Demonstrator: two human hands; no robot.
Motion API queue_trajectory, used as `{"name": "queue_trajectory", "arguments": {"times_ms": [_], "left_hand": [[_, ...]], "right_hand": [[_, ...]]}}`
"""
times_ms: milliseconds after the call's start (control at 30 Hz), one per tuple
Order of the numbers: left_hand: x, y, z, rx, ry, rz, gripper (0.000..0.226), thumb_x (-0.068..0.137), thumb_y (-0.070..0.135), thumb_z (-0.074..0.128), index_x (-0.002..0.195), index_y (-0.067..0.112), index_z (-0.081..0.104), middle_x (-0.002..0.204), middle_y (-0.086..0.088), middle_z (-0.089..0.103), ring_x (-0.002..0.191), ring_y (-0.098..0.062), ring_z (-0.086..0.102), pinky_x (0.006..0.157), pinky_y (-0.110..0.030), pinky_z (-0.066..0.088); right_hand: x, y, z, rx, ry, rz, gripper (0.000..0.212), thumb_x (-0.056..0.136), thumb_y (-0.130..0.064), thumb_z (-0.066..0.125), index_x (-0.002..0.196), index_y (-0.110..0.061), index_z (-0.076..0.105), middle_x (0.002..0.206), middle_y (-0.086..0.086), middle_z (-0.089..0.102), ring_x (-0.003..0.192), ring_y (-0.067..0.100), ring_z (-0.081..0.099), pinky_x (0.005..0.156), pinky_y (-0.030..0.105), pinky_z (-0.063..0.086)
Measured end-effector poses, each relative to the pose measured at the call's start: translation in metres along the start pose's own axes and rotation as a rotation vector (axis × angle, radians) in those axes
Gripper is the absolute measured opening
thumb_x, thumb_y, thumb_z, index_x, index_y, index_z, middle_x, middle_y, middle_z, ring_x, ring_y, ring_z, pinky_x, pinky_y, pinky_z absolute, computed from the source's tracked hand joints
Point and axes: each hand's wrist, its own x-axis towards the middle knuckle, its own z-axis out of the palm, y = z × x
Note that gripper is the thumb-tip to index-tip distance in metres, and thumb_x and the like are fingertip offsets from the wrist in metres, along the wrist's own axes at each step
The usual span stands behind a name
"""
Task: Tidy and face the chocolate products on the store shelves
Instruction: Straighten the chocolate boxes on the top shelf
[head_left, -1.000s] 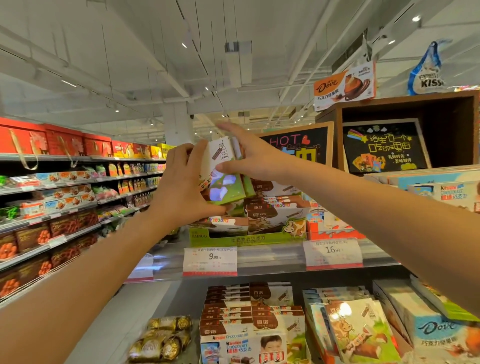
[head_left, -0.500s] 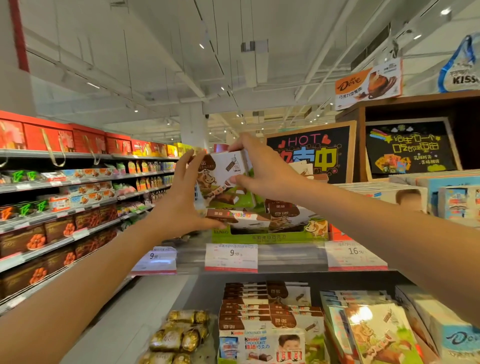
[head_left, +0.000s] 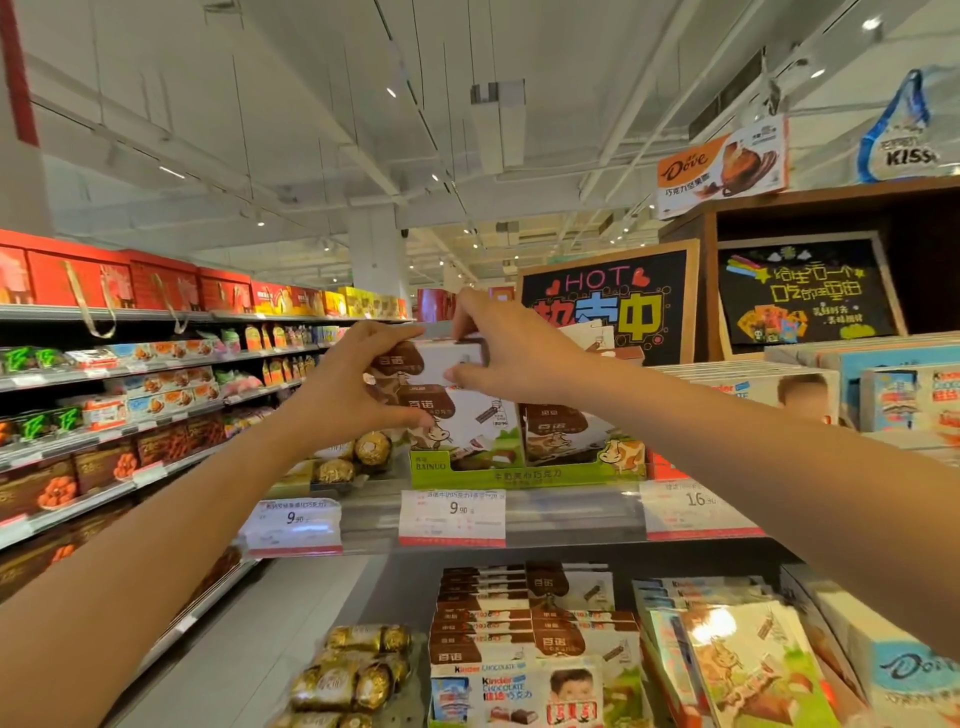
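Both hands hold white-and-brown chocolate boxes (head_left: 431, 364) above the green Bainuo display tray (head_left: 524, 474) on the top shelf. My left hand (head_left: 353, 387) curls round the left side of the boxes, thumb under, fingers over the top. My right hand (head_left: 511, 351) pinches the right end of the upper box. More boxes of the same kind (head_left: 558, 436) stand upright in the tray below and to the right.
Gold foil chocolates (head_left: 358, 457) lie left of the tray. Price tags (head_left: 451, 517) line the shelf edge. Below are stacked brown boxes (head_left: 483, 613), Kinder boxes (head_left: 514, 691) and Dove packs (head_left: 909, 675). A chalkboard sign (head_left: 608, 306) stands behind. An aisle with shelves runs left.
The boxes went from a steep tilt to nearly level and down toward the tray. Both hands followed, and the camera came closer to the shelf.
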Motion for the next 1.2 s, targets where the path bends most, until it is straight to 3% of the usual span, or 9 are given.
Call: {"name": "queue_trajectory", "arguments": {"times_ms": [233, 400, 567, 667, 767, 867, 933, 1067, 1200], "left_hand": [[0.011, 0.013, 0.008, -0.170, -0.199, 0.002, 0.075, 0.073, 0.008, 0.077, 0.123, 0.047, 0.037, 0.112, 0.016, 0.054, 0.101, -0.007, 0.059, 0.078, -0.016, 0.052], [0.012, 0.014, 0.011, -0.261, -0.218, -0.006, 0.075, 0.074, 0.000, 0.074, 0.118, 0.050, 0.039, 0.114, 0.012, 0.056, 0.107, -0.014, 0.058, 0.090, -0.032, 0.052], [0.012, 0.010, 0.011, -0.240, -0.217, -0.044, 0.095, 0.061, 0.022, 0.082, 0.138, 0.040, 0.030, 0.128, 0.007, 0.049, 0.116, -0.016, 0.054, 0.092, -0.039, 0.052], [0.013, 0.008, 0.011, -0.268, -0.169, -0.055, 0.094, 0.067, 0.006, 0.081, 0.138, 0.040, 0.030, 0.131, 0.003, 0.045, 0.120, -0.016, 0.050, 0.088, -0.037, 0.054], [0.013, 0.006, 0.013, -0.207, -0.203, -0.031, 0.089, 0.069, 0.011, 0.081, 0.140, 0.034, 0.034, 0.127, 0.004, 0.051, 0.117, -0.016, 0.053, 0.092, -0.038, 0.052], [0.009, 0.007, 0.015, -0.166, -0.195, -0.039, 0.080, 0.069, 0.025, 0.080, 0.137, 0.031, 0.040, 0.120, 0.011, 0.048, 0.113, -0.010, 0.052, 0.087, -0.023, 0.051], [0.007, 0.010, 0.018, -0.048, -0.213, -0.032, 0.079, 0.061, 0.043, 0.076, 0.133, 0.029, 0.046, 0.111, 0.016, 0.042, 0.103, -0.003, 0.051, 0.081, -0.014, 0.047], [0.008, 0.011, 0.023, 0.021, -0.194, -0.034, 0.075, 0.061, 0.044, 0.076, 0.129, 0.024, 0.052, 0.108, 0.009, 0.042, 0.097, -0.005, 0.052, 0.079, -0.015, 0.048], [0.009, 0.012, 0.023, 0.176, -0.200, 0.003, 0.075, 0.066, 0.041, 0.080, 0.132, 0.023, 0.049, 0.109, 0.003, 0.039, 0.103, -0.014, 0.043, 0.088, -0.025, 0.044]], "right_hand": [[-0.006, 0.018, -0.013, -0.061, -0.127, -0.017, 0.037, 0.091, -0.024, 0.057, 0.127, -0.026, 0.049, 0.120, 0.002, 0.056, 0.107, 0.017, 0.051, 0.087, 0.033, 0.041], [-0.006, 0.023, -0.010, -0.072, -0.086, -0.040, 0.037, 0.093, -0.021, 0.052, 0.130, -0.026, 0.052, 0.124, 0.005, 0.056, 0.117, 0.020, 0.047, 0.098, 0.042, 0.039], [-0.010, 0.022, -0.013, -0.073, -0.065, -0.059, 0.038, 0.094, -0.020, 0.051, 0.131, -0.027, 0.051, 0.115, 0.006, 0.053, 0.111, 0.021, 0.047, 0.096, 0.038, 0.038], [-0.011, 0.022, -0.012, -0.038, -0.038, -0.054, 0.038, 0.095, -0.019, 0.049, 0.132, -0.026, 0.051, 0.125, 0.011, 0.049, 0.124, 0.026, 0.041, 0.098, 0.031, 0.031], [-0.007, 0.021, -0.015, -0.084, -0.117, -0.064, 0.038, 0.093, -0.020, 0.053, 0.131, -0.026, 0.053, 0.127, 0.006, 0.052, 0.123, 0.020, 0.043, 0.100, 0.031, 0.033], [-0.004, 0.022, -0.017, -0.096, -0.202, -0.039, 0.034, 0.094, -0.019, 0.052, 0.128, -0.025, 0.057, 0.115, -0.008, 0.058, 0.100, -0.005, 0.050, 0.082, 0.016, 0.035], [-0.002, 0.021, -0.015, -0.157, -0.262, -0.024, 0.030, 0.097, -0.024, 0.045, 0.122, -0.025, 0.062, 0.099, -0.013, 0.063, 0.082, -0.010, 0.053, 0.073, 0.018, 0.041], [0.002, 0.023, -0.011, -0.202, -0.338, 0.028, 0.041, 0.097, -0.040, 0.039, 0.109, -0.013, 0.067, 0.105, 0.008, 0.065, 0.091, 0.022, 0.058, 0.083, 0.041, 0.046], [-0.005, 0.023, -0.027, -0.196, -0.450, 0.024, 0.054, 0.090, -0.052, 0.048, 0.137, -0.024, 0.046, 0.134, 0.001, 0.051, 0.116, 0.017, 0.048, 0.097, 0.028, 0.037]]}}
